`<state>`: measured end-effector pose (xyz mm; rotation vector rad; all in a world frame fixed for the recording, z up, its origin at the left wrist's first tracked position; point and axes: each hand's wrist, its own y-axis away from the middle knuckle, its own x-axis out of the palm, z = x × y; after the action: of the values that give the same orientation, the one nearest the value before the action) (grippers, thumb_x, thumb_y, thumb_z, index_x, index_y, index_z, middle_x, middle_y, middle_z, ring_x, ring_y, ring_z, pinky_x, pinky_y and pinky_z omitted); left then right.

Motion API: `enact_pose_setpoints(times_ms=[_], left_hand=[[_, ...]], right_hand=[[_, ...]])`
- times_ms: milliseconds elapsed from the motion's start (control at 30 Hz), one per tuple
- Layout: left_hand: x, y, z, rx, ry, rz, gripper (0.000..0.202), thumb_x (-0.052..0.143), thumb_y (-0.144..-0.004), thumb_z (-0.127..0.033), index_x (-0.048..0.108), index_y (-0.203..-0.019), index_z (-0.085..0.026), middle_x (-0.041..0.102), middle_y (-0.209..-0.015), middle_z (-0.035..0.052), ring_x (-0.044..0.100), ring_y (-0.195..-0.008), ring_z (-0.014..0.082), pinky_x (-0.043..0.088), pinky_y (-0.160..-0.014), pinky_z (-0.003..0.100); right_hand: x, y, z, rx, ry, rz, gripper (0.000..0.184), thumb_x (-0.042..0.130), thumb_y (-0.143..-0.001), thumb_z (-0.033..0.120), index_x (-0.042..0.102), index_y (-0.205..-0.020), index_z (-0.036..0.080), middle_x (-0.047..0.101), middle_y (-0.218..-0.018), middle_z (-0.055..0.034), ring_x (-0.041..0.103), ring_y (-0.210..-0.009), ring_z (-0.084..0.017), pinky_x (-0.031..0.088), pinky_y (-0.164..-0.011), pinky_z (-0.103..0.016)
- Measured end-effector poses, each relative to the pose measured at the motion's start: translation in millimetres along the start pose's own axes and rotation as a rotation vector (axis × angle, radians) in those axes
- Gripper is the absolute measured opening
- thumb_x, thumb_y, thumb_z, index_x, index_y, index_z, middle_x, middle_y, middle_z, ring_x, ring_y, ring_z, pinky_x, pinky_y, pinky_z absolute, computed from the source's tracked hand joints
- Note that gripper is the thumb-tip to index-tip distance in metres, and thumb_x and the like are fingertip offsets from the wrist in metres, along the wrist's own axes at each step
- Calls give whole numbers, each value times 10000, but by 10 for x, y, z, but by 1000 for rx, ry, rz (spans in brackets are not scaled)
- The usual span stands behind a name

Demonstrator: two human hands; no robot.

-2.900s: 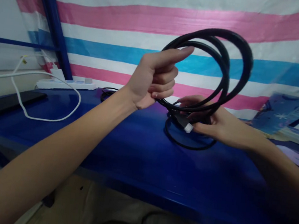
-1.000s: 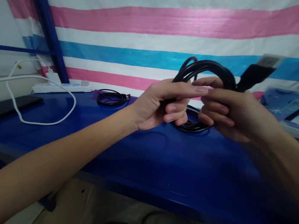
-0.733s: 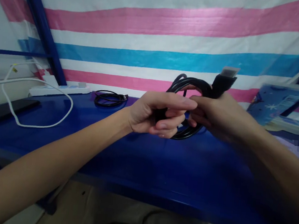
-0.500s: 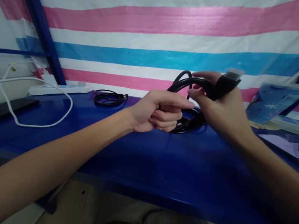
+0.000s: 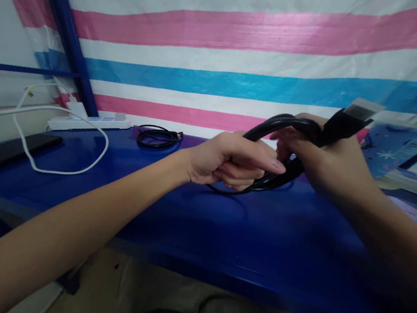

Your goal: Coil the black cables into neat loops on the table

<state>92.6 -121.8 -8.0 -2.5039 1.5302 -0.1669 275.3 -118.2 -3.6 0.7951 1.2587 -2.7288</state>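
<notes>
A thick black cable (image 5: 277, 125) is looped into a coil between my two hands, held just above the blue desk. My left hand (image 5: 232, 160) is closed round the left side of the coil, with the index finger lying forward along it. My right hand (image 5: 319, 141) grips the right side of the loops. From that hand the cable's black plug (image 5: 342, 125) sticks up to the right, with a clear cap (image 5: 364, 109) over its end. A thin stretch of the cable hangs below my left hand, near the desk top.
The blue desk (image 5: 185, 224) carries a smaller coiled black cable (image 5: 158, 138) behind my left wrist. At the left are a white power strip (image 5: 95, 123), a white cord (image 5: 56, 172) and a flat black object (image 5: 16, 152). A blue packet (image 5: 393, 147) stands at the right.
My right hand and the capped plug have moved right and slightly down. The upright small loop between the hands has gone, and the coil is drawn longer. My left hand has shifted slightly right.
</notes>
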Motion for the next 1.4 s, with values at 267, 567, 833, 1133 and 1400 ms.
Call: enact_pose_setpoints(times_ms=[267, 567, 833, 1133, 1400], left_hand=[[54, -130, 143, 220, 35, -329, 392, 574, -794, -194, 364, -463, -195, 211, -330, -101, 191, -272, 33, 250, -356, 227], [18, -224, 291, 596, -514, -940, 372, 594, -839, -470, 447, -631, -200, 431, -584, -43, 403, -549, 83, 301, -552, 250], [-20, -203, 574, 302, -1270, -356, 459, 518, -864, -481, 412, -523, -193, 410, -508, -12, 386, -520, 128, 245, -561, 296], [-118, -265, 583, 413, -811, -203, 713, 723, -721, -469, 483, -1327, -180, 492, -1404, 90, 408, -1325, 248, 302, -1105, 344], [-221, -291, 576, 273, -313, -345, 291, 611, -834, -389, 672, -917, -116, 698, -928, 74, 630, -955, 159, 448, -907, 295]], right_hand=[[-28, 11, 27, 298, -527, 201, 450, 755, -724, 424, 405, -559, 195, 293, -394, 96, 270, -314, -40, 390, -380, -251], [16, -56, 148, 453, -605, -145, 389, 606, -820, 185, 345, -531, 195, 194, -391, 80, 173, -318, -39, 176, -343, -244], [-355, -71, 109, 217, -630, -360, 518, 547, -896, 257, 216, -505, 181, 74, -460, 37, 79, -364, -74, 72, -407, -319], [-43, -65, 45, 401, -747, -100, 469, 465, -899, 235, 214, -507, 185, 85, -427, 58, 88, -319, -57, 131, -322, -230], [69, -39, -146, 444, -458, -131, 358, 607, -772, 194, 326, -550, 208, 234, -377, 90, 215, -318, -47, 237, -360, -244]])
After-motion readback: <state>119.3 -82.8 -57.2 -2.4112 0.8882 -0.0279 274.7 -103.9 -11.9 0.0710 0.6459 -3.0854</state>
